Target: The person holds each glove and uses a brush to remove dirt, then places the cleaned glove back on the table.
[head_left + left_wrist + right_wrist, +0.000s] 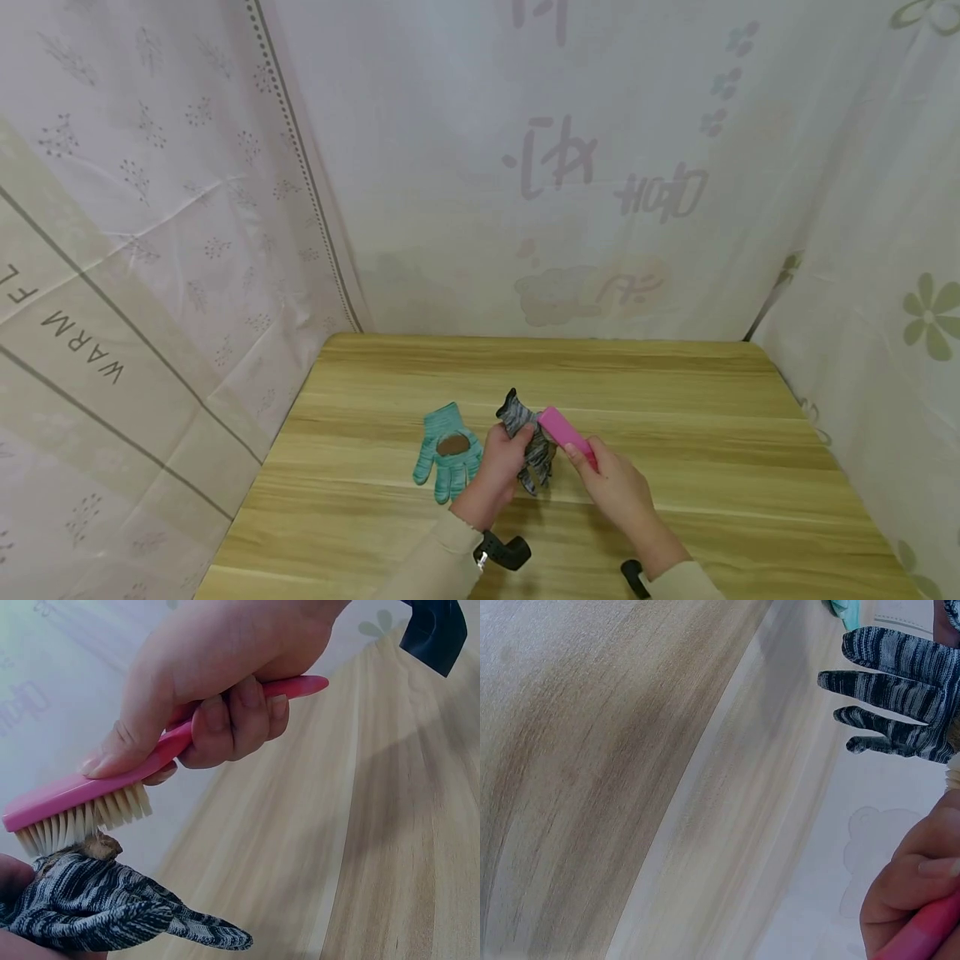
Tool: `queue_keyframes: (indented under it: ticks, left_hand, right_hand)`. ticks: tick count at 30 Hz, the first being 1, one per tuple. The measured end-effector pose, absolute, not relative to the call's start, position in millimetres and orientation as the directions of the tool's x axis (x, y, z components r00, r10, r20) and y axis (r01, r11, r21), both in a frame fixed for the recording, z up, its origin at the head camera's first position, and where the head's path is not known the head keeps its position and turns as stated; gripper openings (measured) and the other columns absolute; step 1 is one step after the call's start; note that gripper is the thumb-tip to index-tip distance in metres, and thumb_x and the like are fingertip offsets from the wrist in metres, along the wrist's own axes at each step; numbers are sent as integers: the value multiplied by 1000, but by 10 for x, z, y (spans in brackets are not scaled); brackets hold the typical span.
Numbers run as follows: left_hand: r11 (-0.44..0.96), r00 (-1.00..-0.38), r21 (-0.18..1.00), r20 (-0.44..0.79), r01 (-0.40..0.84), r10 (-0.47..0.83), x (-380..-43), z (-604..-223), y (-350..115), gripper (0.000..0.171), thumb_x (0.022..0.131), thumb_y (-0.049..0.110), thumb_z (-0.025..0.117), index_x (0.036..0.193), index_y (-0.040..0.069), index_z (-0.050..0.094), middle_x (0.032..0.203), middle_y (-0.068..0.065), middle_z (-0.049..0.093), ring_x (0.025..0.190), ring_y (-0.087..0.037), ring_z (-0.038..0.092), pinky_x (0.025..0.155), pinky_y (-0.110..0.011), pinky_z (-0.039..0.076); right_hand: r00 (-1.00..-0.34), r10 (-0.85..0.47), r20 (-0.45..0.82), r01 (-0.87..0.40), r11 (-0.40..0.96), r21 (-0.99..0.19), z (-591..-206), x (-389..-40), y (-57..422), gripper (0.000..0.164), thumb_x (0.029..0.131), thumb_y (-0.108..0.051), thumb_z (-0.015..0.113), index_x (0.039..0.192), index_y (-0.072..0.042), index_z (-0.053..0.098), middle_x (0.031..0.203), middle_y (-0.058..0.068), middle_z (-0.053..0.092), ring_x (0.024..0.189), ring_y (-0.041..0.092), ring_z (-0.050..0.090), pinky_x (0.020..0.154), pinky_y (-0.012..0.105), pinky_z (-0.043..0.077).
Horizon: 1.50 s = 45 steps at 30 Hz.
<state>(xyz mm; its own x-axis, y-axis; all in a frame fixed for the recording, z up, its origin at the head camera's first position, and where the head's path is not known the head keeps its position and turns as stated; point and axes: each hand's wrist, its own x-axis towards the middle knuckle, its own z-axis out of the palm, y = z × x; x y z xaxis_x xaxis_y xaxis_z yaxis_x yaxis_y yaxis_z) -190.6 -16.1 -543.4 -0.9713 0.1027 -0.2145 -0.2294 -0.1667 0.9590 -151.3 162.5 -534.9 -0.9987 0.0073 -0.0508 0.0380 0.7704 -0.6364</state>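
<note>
My left hand (pixel 501 462) grips a black-and-grey knit glove (pixel 537 454) above the table, its fingers hanging down. A pink brush (pixel 567 435) is in my right hand (pixel 617 487), the fingers curled round its handle in the left wrist view. There, the pale bristles (pixel 64 827) touch the glove beside a brown patch (pixel 101 845) on it. Over in the right wrist view, the glove's fingers (pixel 885 691) point left, and part of the brush handle (pixel 922 930) shows below.
A teal knit glove (pixel 450 457) with a brown patch lies on the wooden table (pixel 360 392), left of my left hand. Printed cloth curtains (pixel 450 167) hang behind the table and along both sides.
</note>
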Motion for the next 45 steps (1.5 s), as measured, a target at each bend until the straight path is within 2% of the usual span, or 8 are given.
queue_keyframes:
  ticks: [4,11,27,35,38,45]
  left_hand:
    - [-159,-971,960,-216,-230,101,-1897,-5422,-157,33,107,18,50,130,-7,51,125,-16,61,117,-22,58,105,-41,45]
    - [-158,-970,960,-212,-230,120,-1896,-5407,-146,40,108,17,46,137,-10,43,139,-26,49,134,-38,46,114,-51,37]
    - [-151,-970,960,-220,-235,106,-1897,-5431,-178,40,107,16,49,137,-10,45,134,-25,55,128,-34,53,112,-51,41]
    - [-161,-969,957,-228,-241,97,-1892,-5418,-178,39,107,16,48,137,-10,43,133,-25,55,127,-34,54,111,-49,41]
    - [-158,-970,958,-227,-239,92,-1892,-5414,-176,40,107,17,48,137,-9,43,134,-24,54,128,-35,53,111,-50,41]
    - [-160,-971,960,-215,-229,101,-1893,-5427,-178,39,107,19,50,135,-8,46,132,-22,54,127,-32,52,110,-47,42]
  right_hand:
    - [-999,15,-47,42,773,-633,-5349,-1507,1646,49,103,-61,41,101,-15,58,66,1,47,58,17,42,52,30,32]
    - [-998,25,-63,60,771,-634,-5339,-1497,1681,49,103,-61,40,100,-15,58,66,1,47,59,17,43,53,30,33]
    - [-997,35,-70,71,782,-619,-5354,-1501,1717,52,103,-62,39,105,-14,58,67,2,48,60,18,44,53,31,32]
    - [-996,46,-80,85,794,-601,-5361,-1501,1731,63,103,-65,36,123,-10,60,70,3,52,62,19,46,53,31,34]
    - [-995,50,-84,91,792,-604,-5365,-1504,1733,63,103,-65,36,123,-10,60,70,3,52,61,19,46,53,31,34]
    - [-994,55,-93,103,755,-648,-5354,-1508,1721,59,103,-63,38,112,-9,60,69,3,50,60,19,44,52,31,34]
